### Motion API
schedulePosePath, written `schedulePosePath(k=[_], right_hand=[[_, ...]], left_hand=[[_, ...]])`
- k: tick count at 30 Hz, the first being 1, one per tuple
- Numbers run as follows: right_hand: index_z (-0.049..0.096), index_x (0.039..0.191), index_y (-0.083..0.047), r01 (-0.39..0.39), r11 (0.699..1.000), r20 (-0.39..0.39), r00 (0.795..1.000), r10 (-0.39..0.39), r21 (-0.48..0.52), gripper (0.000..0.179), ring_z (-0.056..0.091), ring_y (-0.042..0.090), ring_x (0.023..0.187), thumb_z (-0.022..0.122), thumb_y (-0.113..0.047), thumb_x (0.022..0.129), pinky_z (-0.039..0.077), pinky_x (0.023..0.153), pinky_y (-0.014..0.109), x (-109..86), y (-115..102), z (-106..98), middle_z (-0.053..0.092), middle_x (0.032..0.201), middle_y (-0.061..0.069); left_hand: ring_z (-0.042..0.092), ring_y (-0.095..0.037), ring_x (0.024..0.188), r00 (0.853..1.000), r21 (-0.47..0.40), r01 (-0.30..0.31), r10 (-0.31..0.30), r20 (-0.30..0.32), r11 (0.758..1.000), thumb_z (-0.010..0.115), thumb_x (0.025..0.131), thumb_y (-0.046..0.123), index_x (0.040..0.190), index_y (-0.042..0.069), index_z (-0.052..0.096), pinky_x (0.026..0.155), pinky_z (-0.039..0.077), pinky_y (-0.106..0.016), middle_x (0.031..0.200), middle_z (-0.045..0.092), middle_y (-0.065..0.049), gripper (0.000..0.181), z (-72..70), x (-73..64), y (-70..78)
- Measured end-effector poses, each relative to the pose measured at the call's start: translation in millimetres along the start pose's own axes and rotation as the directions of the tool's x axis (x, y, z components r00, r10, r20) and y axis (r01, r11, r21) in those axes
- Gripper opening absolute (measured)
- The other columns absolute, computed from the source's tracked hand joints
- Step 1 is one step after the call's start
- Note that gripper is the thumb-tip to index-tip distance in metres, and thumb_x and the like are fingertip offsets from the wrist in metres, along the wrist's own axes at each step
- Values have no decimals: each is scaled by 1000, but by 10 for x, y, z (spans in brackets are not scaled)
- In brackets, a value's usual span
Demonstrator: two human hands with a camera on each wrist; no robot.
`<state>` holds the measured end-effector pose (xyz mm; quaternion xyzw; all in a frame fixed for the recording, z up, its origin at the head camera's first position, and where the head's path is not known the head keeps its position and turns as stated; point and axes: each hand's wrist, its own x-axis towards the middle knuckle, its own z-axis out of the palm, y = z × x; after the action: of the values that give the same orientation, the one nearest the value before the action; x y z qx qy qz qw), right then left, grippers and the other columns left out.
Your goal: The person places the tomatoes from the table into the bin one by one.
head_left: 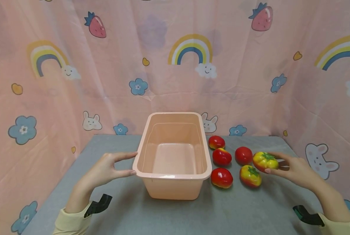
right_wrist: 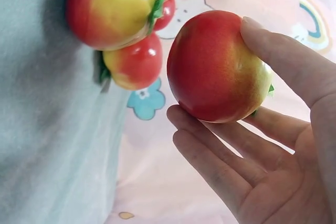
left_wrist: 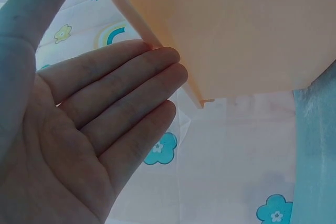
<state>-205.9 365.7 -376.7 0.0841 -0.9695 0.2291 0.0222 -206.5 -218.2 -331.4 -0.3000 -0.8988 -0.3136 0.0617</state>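
In the head view, my left hand (head_left: 105, 169) is at the left rim of a peach plastic basin (head_left: 175, 187). Its straight fingers (left_wrist: 134, 85) rest against the rim in the left wrist view, thumb spread apart. Over on the right, my right hand (head_left: 296, 169) pinches a red-and-yellow toy tomato (head_left: 264, 161) with a green leafy top, between thumb and fingers. The right wrist view shows this tomato's red side (right_wrist: 212, 66), raised off the cloth. Just below and left of it lies another red-yellow tomato (head_left: 250, 176).
Between basin and right hand lie several red fruits, among them a round one (head_left: 244, 155) and a front one (head_left: 222, 178) beside the basin wall. Grey cloth (head_left: 251, 212) covers the table. A pink printed curtain (head_left: 110, 65) hangs behind and at both sides.
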Motion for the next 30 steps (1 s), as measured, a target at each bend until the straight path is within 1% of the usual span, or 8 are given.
schedulePosePath(k=[5,11,18,25,30], right_hand=[[49,134,-3,15,1000,-18,1000,-15,-12,71,63,45,95,70,-46,82,57,67,48,-3,-75,-27,59,118,31],[49,135,-5,26,1000,-26,999,-26,7,70,63,45,96,70,-46,82,57,68,49,-3,-151,-31,57,120,31],[48,135,-4,40,999,-35,999,-39,18,71,62,46,97,71,-46,82,57,68,48,7,-234,-39,57,121,32],[50,133,-4,78,997,-59,995,-76,22,69,63,46,97,72,-44,81,57,68,48,20,-329,-70,57,120,31],[51,132,-4,108,994,-60,993,-106,27,68,63,47,97,72,-43,81,57,68,49,42,-408,-94,57,121,30]], left_hand=[[59,-17,118,1000,-2,5,-5,-1,1000,76,78,42,129,15,60,94,50,-42,125,63,3,60,-3,-2,3],[59,-16,118,1000,8,2,-2,-8,1000,76,77,42,129,16,61,94,50,-41,125,63,4,60,-3,1,-7],[59,-16,118,1000,3,9,-9,-1,1000,75,77,44,129,17,60,94,50,-42,126,63,4,60,1,0,-14],[59,-16,118,1000,4,7,-7,-1,1000,75,77,44,129,17,60,94,50,-41,125,63,4,60,7,0,-14],[59,-17,118,1000,-3,4,-4,2,1000,75,77,44,129,16,60,94,50,-41,126,63,3,61,-1,2,-6]])
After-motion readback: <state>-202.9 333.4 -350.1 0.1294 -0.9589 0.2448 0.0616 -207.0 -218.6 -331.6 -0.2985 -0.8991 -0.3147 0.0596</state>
